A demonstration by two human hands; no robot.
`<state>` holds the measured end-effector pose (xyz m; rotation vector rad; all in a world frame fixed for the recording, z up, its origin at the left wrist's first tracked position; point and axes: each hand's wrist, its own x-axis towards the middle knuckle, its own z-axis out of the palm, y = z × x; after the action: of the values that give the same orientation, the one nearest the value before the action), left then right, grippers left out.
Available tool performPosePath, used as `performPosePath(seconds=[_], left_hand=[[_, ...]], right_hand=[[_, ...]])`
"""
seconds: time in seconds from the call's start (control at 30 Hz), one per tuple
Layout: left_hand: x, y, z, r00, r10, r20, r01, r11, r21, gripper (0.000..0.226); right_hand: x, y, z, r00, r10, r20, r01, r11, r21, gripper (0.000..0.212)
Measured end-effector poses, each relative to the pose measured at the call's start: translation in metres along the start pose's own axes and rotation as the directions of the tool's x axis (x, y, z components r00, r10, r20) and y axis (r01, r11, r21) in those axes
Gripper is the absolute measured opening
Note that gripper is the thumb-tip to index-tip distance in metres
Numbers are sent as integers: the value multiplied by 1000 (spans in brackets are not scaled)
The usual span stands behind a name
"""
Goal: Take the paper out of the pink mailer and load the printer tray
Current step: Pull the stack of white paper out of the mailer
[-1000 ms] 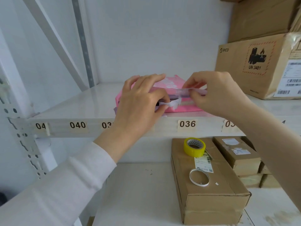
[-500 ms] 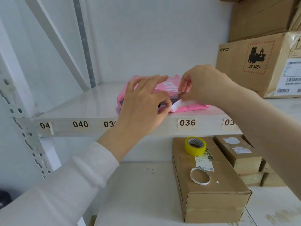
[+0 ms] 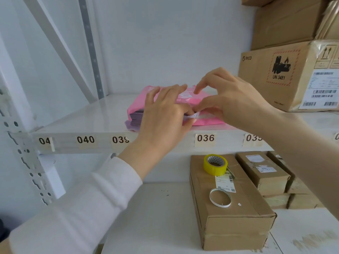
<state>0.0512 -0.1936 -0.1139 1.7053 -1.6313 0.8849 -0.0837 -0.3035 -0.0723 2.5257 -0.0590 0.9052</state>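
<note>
A pink mailer [image 3: 190, 99] lies flat on the upper white shelf [image 3: 91, 121], near its front edge. Its left end gapes, and the edges of a stack of paper [image 3: 136, 118] show inside. My left hand [image 3: 165, 116] rests on the mailer's front, thumb and forefinger pinching a white strip [image 3: 191, 117] at the flap. My right hand [image 3: 227, 99] meets it from the right, thumb and middle fingers pinched at the same strip, forefinger raised over the mailer. No printer tray is in view.
A large PICO cardboard box [image 3: 286, 76] stands on the upper shelf to the right, with more boxes above. On the lower shelf a long brown box [image 3: 233, 217] carries a yellow tape roll [image 3: 215, 165] and a white ring [image 3: 220, 197]; smaller boxes [image 3: 264, 173] sit beside it.
My right hand moved left along the mailer's flap towards my left hand and lifted its forefinger. My left hand stayed pressed on the mailer's front.
</note>
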Motion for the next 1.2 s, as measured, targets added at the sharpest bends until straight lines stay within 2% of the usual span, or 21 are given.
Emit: performPosePath(seconds=[0.1,0.23,0.37,0.47,0.53,0.73,0.8,1.0,1.2], left_hand=[[1,0,2,1000,-29,6,29,999,-28,15],[2,0,3,997,-73,24,75,994,-83,16],[1,-1,5,997,-82,6,82,992,-95,13],[-3,-3,0,998,-55,9,55,997,-59,27],[-4,-10,-10,999,-31,10,31,999,-9,34],[0,-33,-27,998,62,-25,-57,985,161,15],[0,-37,-29,997,76,-13,-73,982,176,7],[2,-39,-31,995,99,31,-103,969,226,21],[8,-44,-34,993,115,9,-114,971,212,10]], right_hand=[[2,4,-1,995,-85,47,85,996,-14,20],[12,9,-7,979,-147,141,147,989,8,29],[20,15,-14,955,-207,211,225,972,-68,24],[16,18,-13,968,-190,163,206,974,-89,38],[12,17,-10,986,-138,90,143,988,-58,41],[6,4,5,988,37,-151,-35,999,18,16],[5,2,8,981,84,-175,-80,996,26,12],[8,-4,12,980,77,-185,-77,997,6,7],[10,-4,14,968,116,-221,-114,993,20,7]])
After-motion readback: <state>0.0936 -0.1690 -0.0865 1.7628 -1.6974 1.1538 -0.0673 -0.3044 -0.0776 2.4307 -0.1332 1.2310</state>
